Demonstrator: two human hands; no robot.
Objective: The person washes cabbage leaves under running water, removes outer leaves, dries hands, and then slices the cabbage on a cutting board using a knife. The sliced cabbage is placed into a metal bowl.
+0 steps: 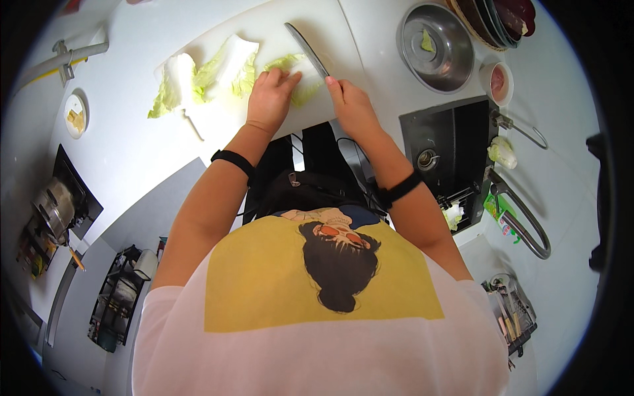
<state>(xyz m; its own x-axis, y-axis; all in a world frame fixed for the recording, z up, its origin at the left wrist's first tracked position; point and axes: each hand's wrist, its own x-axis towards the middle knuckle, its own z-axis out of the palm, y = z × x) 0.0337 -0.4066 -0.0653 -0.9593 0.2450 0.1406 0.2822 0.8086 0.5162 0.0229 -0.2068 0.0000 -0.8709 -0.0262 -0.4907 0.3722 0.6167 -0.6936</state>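
Observation:
My right hand (350, 106) grips the handle of a kitchen knife (307, 48), its blade pointing up and to the left over the cutting board (277, 15). Under the blade lies a napa cabbage leaf (308, 89), green at the edges and pale in the middle. The curled fingers of my left hand (270, 99) hold this leaf down at its left side, covering part of it. Two more cabbage leaves, a middle one (233, 62) and a left one (176, 81), rest on the board. A pale-handled utensil (192, 124) sticks out below the left leaf.
At right stand a steel bowl (458, 64) with a leaf scrap, a small bowl of pink food (498, 81) and a black sink (463, 133) with a faucet (520, 213). A cabbage piece (502, 152) lies behind it. Leftward are a small plate (74, 106) and a pot (57, 205).

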